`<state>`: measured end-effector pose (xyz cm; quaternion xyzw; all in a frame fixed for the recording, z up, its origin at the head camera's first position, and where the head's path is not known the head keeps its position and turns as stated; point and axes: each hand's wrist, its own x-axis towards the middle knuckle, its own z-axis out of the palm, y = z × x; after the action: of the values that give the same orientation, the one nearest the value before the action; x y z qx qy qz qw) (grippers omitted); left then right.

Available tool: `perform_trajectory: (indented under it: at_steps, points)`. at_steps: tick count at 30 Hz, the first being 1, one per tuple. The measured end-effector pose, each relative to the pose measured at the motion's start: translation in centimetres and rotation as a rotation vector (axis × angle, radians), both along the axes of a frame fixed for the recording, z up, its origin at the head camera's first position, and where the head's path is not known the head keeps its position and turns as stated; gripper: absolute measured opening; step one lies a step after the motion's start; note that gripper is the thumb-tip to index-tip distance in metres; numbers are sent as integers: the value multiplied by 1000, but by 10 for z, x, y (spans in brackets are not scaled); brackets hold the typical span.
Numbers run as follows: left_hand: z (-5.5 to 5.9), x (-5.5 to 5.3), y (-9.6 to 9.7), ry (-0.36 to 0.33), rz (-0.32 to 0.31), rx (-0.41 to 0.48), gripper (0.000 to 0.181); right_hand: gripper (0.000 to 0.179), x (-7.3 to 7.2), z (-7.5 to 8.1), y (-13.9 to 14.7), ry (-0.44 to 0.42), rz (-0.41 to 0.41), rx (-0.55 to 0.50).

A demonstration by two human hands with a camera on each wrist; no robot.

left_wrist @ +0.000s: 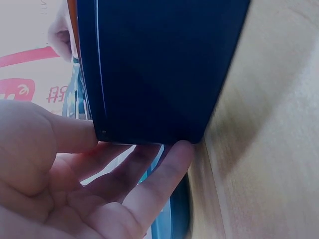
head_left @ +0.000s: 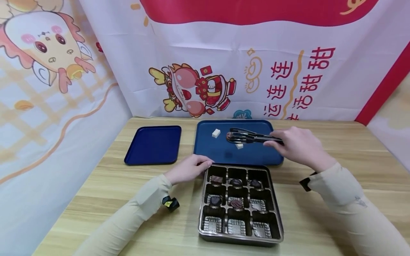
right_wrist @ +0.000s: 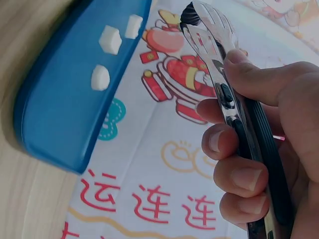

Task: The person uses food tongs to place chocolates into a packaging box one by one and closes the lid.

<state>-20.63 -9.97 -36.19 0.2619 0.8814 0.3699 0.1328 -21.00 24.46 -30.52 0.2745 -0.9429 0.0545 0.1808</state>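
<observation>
My right hand (head_left: pixel 299 145) grips black-handled metal tongs (head_left: pixel 256 138) over the blue tray (head_left: pixel 208 153). Between the tong tips is a dark ridged chocolate (right_wrist: pixel 189 16), raised above the tray in the right wrist view. At the far left corner of the chocolate box (head_left: pixel 241 240), my left hand (head_left: pixel 188 169) holds on, thumb at the rim and fingers round the corner, as the left wrist view shows against the box's dark side (left_wrist: pixel 154 69). Chocolates sit in all three far compartments, plus the left and middle ones of the middle row; the near row shows only ridged bottoms.
White cubes (head_left: pixel 216 133) lie on the blue tray, three of them visible in the right wrist view. A smaller dark blue tray (head_left: pixel 153 145) stands at the back left of the wooden table (head_left: pixel 105 199). Printed cloth (head_left: pixel 205 39) hangs behind and at the sides.
</observation>
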Motion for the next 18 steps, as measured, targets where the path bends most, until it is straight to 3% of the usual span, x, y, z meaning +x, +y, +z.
perform_trajectory:
  at_steps: [5, 11, 18]
  points:
    - [-2, 0, 0, 0, 1, 3, 32, 36, 9, 5, 17, -33, 40, -16]
    - [-4, -1, -1, 2, 1, -6, 32, 28, 23, 11, 29, -116, 112, -9]
    - [-2, -2, 1, -6, 9, -18, 32, 18, 39, 20, 37, -80, 174, -3]
